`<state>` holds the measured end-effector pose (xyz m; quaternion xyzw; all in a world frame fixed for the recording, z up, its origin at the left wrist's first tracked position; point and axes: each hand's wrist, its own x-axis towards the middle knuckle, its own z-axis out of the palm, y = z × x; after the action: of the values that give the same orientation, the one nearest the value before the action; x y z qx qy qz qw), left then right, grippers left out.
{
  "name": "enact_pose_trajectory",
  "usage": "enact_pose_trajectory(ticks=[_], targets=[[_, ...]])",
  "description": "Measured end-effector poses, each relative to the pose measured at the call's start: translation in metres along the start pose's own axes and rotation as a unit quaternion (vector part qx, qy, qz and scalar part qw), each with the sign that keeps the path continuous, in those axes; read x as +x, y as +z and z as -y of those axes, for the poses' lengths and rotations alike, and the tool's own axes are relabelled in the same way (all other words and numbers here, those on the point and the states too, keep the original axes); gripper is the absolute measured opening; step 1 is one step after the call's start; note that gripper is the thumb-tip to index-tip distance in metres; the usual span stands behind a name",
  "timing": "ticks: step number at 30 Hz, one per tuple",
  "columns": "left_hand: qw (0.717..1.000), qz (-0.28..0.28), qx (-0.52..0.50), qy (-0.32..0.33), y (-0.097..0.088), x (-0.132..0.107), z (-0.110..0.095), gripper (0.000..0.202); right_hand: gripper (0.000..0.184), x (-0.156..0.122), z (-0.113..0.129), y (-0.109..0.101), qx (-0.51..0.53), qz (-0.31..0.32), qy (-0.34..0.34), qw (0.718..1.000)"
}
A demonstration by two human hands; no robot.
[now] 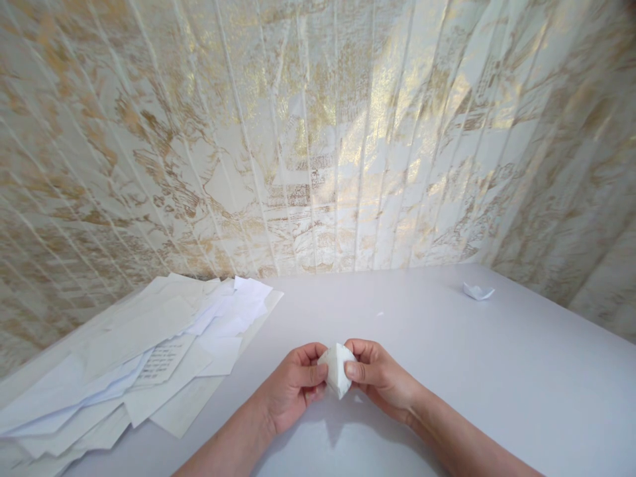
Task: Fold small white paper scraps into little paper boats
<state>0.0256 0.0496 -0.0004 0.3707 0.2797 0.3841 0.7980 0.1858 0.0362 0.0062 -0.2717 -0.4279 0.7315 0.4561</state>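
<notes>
A small folded piece of white paper [336,371], shaped like a pointed diamond, is held up just above the white table [497,371]. My left hand [293,387] pinches its left side with thumb and fingers. My right hand [380,377] pinches its right side, thumb on the front. Both hands are closed on the paper, near the table's front middle.
A loose, untidy pile of white paper sheets [134,358] lies on the left of the table. A small folded paper boat [477,291] sits at the far right near the wall. A white and gold marbled wall [318,132] stands behind and to the right.
</notes>
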Motion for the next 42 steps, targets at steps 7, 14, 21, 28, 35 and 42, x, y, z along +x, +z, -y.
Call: enact_pose_trajectory(ticks=[7, 14, 21, 28, 35, 42], targets=[[1.0, -0.01, -0.014, -0.016, 0.0, 0.0, -0.001, 0.03, 0.03, 0.001, -0.003, 0.0, 0.061, -0.022, 0.016, 0.998], [1.0, -0.013, -0.014, -0.014, -0.002, 0.003, 0.0, 0.031, 0.03, 0.004, -0.003, -0.001, 0.065, -0.043, 0.004, 0.997], [1.0, -0.013, -0.008, -0.003, 0.0, 0.002, 0.001, 0.034, 0.032, 0.004, -0.003, -0.002, 0.045, -0.035, 0.002, 0.998], [1.0, -0.019, -0.007, 0.011, -0.003, 0.002, 0.001, 0.032, 0.026, 0.005, -0.004, -0.006, 0.039, -0.019, -0.014, 0.999], [1.0, -0.019, -0.004, 0.012, -0.003, 0.003, 0.0, 0.03, 0.024, 0.004, -0.006, -0.009, 0.025, -0.011, -0.012, 1.0], [0.999, -0.02, 0.028, 0.024, 0.001, 0.003, 0.002, 0.025, 0.024, 0.002, -0.006, -0.006, 0.005, -0.006, -0.007, 1.0]])
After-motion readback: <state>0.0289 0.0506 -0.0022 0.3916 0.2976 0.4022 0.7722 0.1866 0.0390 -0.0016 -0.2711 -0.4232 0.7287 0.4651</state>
